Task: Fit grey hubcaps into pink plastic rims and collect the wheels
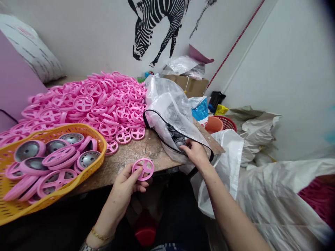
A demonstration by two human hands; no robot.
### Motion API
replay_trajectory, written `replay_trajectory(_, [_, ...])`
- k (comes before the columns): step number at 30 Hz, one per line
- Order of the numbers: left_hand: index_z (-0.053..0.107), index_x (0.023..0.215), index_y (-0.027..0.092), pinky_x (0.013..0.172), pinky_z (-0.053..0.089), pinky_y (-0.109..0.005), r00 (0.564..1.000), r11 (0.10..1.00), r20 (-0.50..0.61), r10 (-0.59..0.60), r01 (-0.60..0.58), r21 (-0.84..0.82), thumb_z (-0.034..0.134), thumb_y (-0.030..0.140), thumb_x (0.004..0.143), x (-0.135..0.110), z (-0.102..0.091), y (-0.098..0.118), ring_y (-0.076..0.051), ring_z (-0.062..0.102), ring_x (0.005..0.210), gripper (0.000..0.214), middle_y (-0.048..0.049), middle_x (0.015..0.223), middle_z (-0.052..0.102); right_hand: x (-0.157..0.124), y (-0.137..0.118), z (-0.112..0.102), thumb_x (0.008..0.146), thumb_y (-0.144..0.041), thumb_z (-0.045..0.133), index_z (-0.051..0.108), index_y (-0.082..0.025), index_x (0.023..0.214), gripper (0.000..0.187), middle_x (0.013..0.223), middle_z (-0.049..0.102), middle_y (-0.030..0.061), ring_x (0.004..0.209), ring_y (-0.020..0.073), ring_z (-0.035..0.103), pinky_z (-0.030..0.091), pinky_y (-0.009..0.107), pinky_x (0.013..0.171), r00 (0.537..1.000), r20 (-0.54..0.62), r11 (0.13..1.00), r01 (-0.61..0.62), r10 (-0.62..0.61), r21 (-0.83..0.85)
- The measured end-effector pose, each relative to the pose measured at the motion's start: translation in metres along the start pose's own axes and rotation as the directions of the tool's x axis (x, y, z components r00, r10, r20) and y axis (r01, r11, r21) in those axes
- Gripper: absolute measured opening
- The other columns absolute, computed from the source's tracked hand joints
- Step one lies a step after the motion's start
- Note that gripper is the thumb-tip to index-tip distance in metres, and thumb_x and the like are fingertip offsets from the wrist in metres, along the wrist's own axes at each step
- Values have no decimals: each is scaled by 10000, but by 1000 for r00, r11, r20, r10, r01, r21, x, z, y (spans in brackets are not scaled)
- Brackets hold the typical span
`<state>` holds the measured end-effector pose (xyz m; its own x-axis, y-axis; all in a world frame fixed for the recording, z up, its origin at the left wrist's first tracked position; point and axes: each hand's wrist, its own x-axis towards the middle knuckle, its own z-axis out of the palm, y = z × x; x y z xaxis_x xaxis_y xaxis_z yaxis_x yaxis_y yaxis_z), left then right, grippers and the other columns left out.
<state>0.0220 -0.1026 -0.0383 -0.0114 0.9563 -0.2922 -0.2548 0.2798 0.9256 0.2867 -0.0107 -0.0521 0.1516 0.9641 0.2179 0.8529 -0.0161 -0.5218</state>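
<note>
My left hand pinches a pink spoked plastic wheel just off the table's front edge. My right hand reaches into the mouth of a clear plastic bag lying on the table's right end; its fingers are curled among the grey round parts inside, and what they grip is hidden. A big heap of loose pink wheels covers the table behind. At the left, a yellow basket holds pink wheels fitted with grey centre discs.
The worn table ends just right of the bag. Beyond it lie white sacks, a red basket with an orange cup, a blue bag and a cardboard box. A zebra picture is on the wall. Something red sits under the table.
</note>
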Motion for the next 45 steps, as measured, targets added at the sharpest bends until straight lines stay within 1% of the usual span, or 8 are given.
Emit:
replay_trajectory(5, [599, 878, 160, 475, 556, -195, 1000, 1000, -8, -15, 15, -22, 818, 407, 672, 3, 2, 1, -111, 646, 550, 389, 46, 668, 626, -23, -14, -15, 813, -382, 648, 593, -204, 751, 197, 652, 572, -28, 624, 150, 532, 400, 270, 637, 968, -250, 914, 130, -33, 384])
replay_trajectory(7, [600, 889, 162, 482, 568, -203, 1000, 999, -4, -20, 20, -35, 831, 404, 655, 5, 4, 0, -115, 648, 550, 408, 49, 665, 622, -36, -29, -20, 811, -374, 656, 575, -204, 770, 193, 652, 553, -40, 605, 132, 511, 399, 253, 608, 981, -194, 816, 114, -3, 567])
replay_trajectory(11, [627, 997, 158, 509, 585, -216, 999, 999, 46, -24, 25, -24, 806, 408, 698, 4, 7, -5, -119, 664, 578, 429, 19, 740, 660, -59, -58, -15, 798, -339, 671, 550, -202, 761, 187, 621, 513, -58, 577, 110, 472, 364, 230, 557, 991, 93, 642, -8, -99, 767])
replay_trajectory(15, [626, 1081, 157, 541, 596, -235, 996, 1000, 88, -7, 5, 24, 772, 419, 741, 0, 11, -7, -123, 669, 591, 453, -5, 790, 686, -73, -75, 3, 816, -318, 664, 556, -199, 768, 169, 643, 529, -55, 599, 112, 492, 377, 236, 582, 959, 232, 632, -79, -163, 771])
replay_trajectory(22, [634, 1041, 156, 553, 603, -273, 994, 989, 77, 83, -92, 118, 739, 413, 752, -4, 12, -7, -149, 680, 609, 401, -19, 831, 687, -84, -84, 15, 823, -261, 685, 614, -197, 939, 150, 821, 591, -13, 713, 134, 542, 413, 258, 672, 963, 113, 792, 130, -243, 597])
replay_trajectory(31, [674, 1108, 198, 657, 618, -350, 962, 947, 215, 168, -218, 234, 628, 409, 869, -8, 5, -5, -226, 701, 769, 322, -63, 960, 675, -85, -84, 17, 804, -261, 664, 654, -198, 892, 109, 796, 636, -18, 757, 145, 583, 458, 255, 713, 900, 339, 491, -172, -274, 854])
replay_trajectory(39, [717, 894, 217, 526, 535, -289, 948, 908, 154, 278, -312, 280, 640, 384, 849, -12, 11, -4, -207, 644, 591, 189, -37, 731, 655, -94, -89, 15, 789, -221, 647, 632, -194, 732, 64, 673, 567, -32, 654, 126, 503, 401, 244, 634, 945, 211, 578, -29, -251, 815])
replay_trajectory(45, [710, 935, 217, 499, 528, -282, 961, 907, 188, 206, -259, 332, 643, 400, 844, -5, 9, -3, -210, 647, 574, 215, -39, 728, 661, -87, -84, 26, 762, -311, 665, 619, -195, 740, 126, 668, 554, -30, 652, 134, 502, 414, 248, 622, 932, 295, 514, -151, -210, 844])
